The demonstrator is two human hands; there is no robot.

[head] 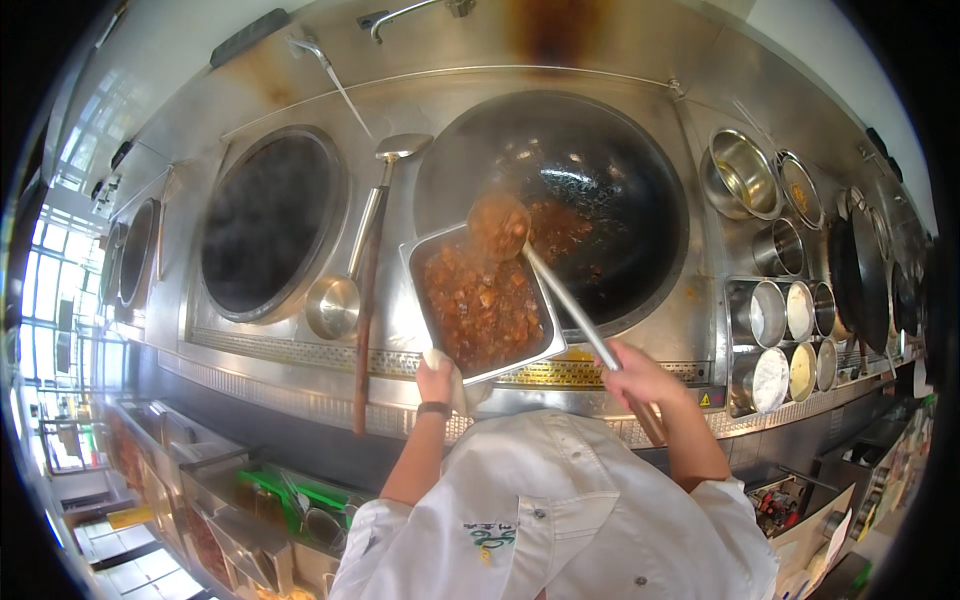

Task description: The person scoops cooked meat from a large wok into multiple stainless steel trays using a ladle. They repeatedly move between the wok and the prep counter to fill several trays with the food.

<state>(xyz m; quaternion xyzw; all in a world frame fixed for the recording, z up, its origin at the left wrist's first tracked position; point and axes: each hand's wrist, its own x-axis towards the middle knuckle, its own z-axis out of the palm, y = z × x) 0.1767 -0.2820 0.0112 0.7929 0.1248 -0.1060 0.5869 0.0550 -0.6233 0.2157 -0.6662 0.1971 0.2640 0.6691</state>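
Note:
My left hand (439,381) grips the near-left corner of a rectangular steel pan (412,283) through a pale cloth (458,394). Chunky brown stew (480,304) in sauce nearly fills the pan, which is tilted in view and overlaps the near-left rim of a large black wok (637,247). In my right hand (643,373) is the long handle of a ladle (568,296). The ladle's bowl (499,225), blurred and coated with brown sauce, is over the pan's far edge. Some brown sauce and bits (559,229) lie in the wok.
Left of the wok, a wok spatula (373,202) and a steel ladle (333,307) rest on the steel range. A second dark wok (274,225) stands further left. On the right are a steel bowl (739,176) and a rack of seasoning pots (769,379). A faucet (319,56) runs water at the back.

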